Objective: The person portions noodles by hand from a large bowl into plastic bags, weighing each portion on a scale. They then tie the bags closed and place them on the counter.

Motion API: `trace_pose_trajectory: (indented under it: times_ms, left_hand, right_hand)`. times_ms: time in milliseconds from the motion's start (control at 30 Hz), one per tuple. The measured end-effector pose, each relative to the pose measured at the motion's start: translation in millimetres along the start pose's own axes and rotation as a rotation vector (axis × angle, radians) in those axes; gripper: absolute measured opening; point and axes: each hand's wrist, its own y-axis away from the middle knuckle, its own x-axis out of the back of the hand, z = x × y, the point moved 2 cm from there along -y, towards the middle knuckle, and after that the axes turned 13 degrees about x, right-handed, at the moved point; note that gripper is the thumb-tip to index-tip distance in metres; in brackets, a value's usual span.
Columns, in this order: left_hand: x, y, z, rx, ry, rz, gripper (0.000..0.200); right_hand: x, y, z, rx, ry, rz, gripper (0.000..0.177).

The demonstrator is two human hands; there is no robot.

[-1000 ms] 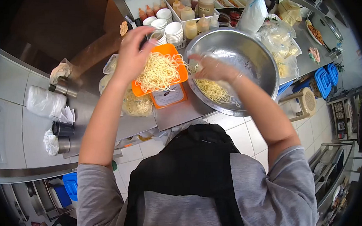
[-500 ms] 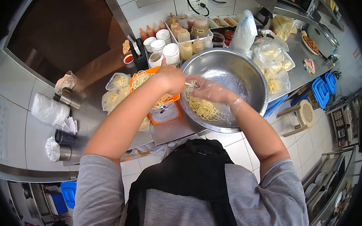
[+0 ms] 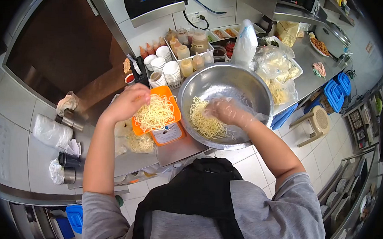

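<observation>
The noodles lie in two heaps: one pile [image 3: 156, 113] fills an orange tray [image 3: 175, 115] that sits on a small scale [image 3: 169, 134], and a looser pile [image 3: 203, 125] lies in the bottom of a big steel bowl [image 3: 257, 89] just to the right of the tray, its rim touching or almost touching it. The person's left hand [image 3: 129, 102], bare, rests at the far left corner of the tray with the fingers curled down against the strands; whether they pinch any noodles cannot be told. The right hand [image 3: 225, 111], in a clear plastic glove, is down inside the bowl on top of the pile there, fingers bent into the noodles, and it cannot be told whether they are closed on a bunch. Beside the scale on the steel counter [image 3: 100, 127], near the left forearm, lie clear bags of portioned noodles [image 3: 137, 143]. Behind the tray stand stacks of small white bowls [image 3: 173, 71] and a tub of squeeze bottles [image 3: 186, 67]. Further right are more plastic bags of food [image 3: 275, 65], then blue containers [image 3: 334, 95] at the counter's end.
</observation>
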Motion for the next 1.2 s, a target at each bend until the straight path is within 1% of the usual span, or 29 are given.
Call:
trace_pose_trajectory:
  times_ms: [33,67,100,133,167,200,233,267,300,333,367,433,500,567,633,667,700,733,767,800,833,900,933,967,1000,1033,1067,1133,1200]
  left_hand:
    - [2.2,9.3,-1.0,-0.002,0.002,0.008,0.017]
    - [4.0,18.7,-3.3,0.084,-0.155,0.073,0.016]
    - [5.9,27.1,-3.4,0.173,-0.310,0.138,0.016]
    - [8.0,33.9,1.6,0.238,-0.346,0.167,0.019]
    - [6.4,37.2,3.8,0.242,-0.343,0.173,0.019]
    - [6.3,40.5,6.3,0.212,-0.309,0.275,0.021]
    - [5.7,43.1,9.5,0.182,-0.274,0.375,0.022]
    - [3.9,45.3,15.8,0.191,-0.270,0.375,0.022]
    - [4.1,48.4,24.9,0.197,-0.205,0.404,0.024]
    - [5.6,51.9,31.5,0.203,-0.142,0.435,0.025]
    - [6.1,55.5,34.4,0.211,-0.140,0.437,0.025]
    - [7.4,62.7,39.0,0.172,-0.153,0.504,0.024]
    - [9.8,70.6,42.4,0.189,-0.141,0.526,0.024]
    - [10.4,78.1,43.5,0.205,-0.135,0.541,0.024]
    - [13.4,78.9,45.3,0.188,-0.139,0.560,0.025]
    - [15.0,77.5,47.8,0.186,-0.136,0.563,0.025]
    - [15.9,77.8,50.7,0.178,-0.135,0.570,0.025]
    - [15.9,78.8,52.6,0.170,-0.137,0.571,0.025]
    - [15.5,77.8,54.0,0.170,-0.138,0.568,0.025]
    - [15.4,75.0,56.4,0.140,-0.140,0.573,0.025]
    - [14.9,71.4,59.5,0.110,-0.140,0.579,0.025]
    - [13.4,63.4,66.7,0.071,-0.141,0.591,0.025]
    - [12.6,58.4,71.4,0.031,-0.149,0.594,0.025]
    - [10.8,51.7,76.5,0.022,-0.146,0.590,0.025]
    - [8.2,45.3,83.9,-0.060,-0.176,0.619,0.026]
    - [4.7,38.3,91.7,-0.139,-0.206,0.647,0.026]
    - [-2.0,25.7,99.3,-0.205,-0.134,0.621,0.030]
    - [-20.4,-3.4,127.7,-0.345,-0.113,0.641,0.042]
    - [-29.1,-34.3,160.3,-0.512,-0.247,0.897,0.060]
  right_hand:
    - [15.3,7.7,-4.5,0.039,0.145,-0.020,0.040]
    - [28.8,10.6,8.0,0.016,0.087,0.065,0.051]
    - [47.3,9.2,22.8,-0.072,-0.110,0.163,0.056]
    - [68.2,4.9,38.1,-0.158,-0.309,0.259,0.061]
    - [89.6,-0.6,53.1,-0.285,-0.381,0.421,0.044]
    - [112.0,-3.9,62.2,-0.380,-0.298,0.747,0.040]
    - [133.3,-6.1,87.3,-0.477,-0.036,0.802,0.044]
    - [152.5,-5.6,112.5,-0.569,0.229,0.845,0.048]
    - [160.2,-8.9,124.4,-0.598,0.544,0.784,0.061]
    - [160.4,-10.4,154.4,-0.725,0.486,0.637,0.054]
    - [173.3,-11.8,174.5,-0.718,0.484,0.632,0.054]
    - [194.3,-24.8,183.4,-0.461,0.721,0.147,0.039]
    - [232.2,-23.7,155.2,-0.412,0.674,0.505,0.033]
    - [241.6,-34.4,165.2,-0.461,0.686,0.416,0.023]
    - [273.5,-44.4,152.8,-0.346,1.122,0.312,0.019]
    - [286.2,-36.0,133.1,-0.221,1.005,0.675,0.019]
    - [295.3,-37.6,163.6,-0.213,1.005,0.674,0.019]
    - [305.3,-39.3,219.3,-0.060,1.039,0.547,0.019]
    - [308.8,-38.4,248.7,0.087,1.070,0.418,0.020]
    - [318.1,-35.4,191.5,0.007,0.855,0.915,0.019]
    - [333.8,-32.1,151.0,-0.039,1.073,0.806,0.010]
    - [324.0,-32.0,141.5,0.050,0.929,0.645,0.017]
    - [324.5,-38.3,149.6,0.115,1.327,0.478,0.017]
    - [327.0,-29.7,153.4,0.106,1.331,0.474,0.017]
    - [332.9,-26.8,106.9,-0.081,0.454,0.829,0.018]
    - [328.5,-29.3,70.8,-0.250,-0.469,1.055,0.019]
    - [325.7,-33.7,50.1,-0.257,-0.470,1.051,0.019]
    - [313.5,-43.5,13.6,-0.149,-0.841,0.916,0.022]
    - [303.5,-52.1,-40.0,-0.193,-0.975,0.996,0.024]
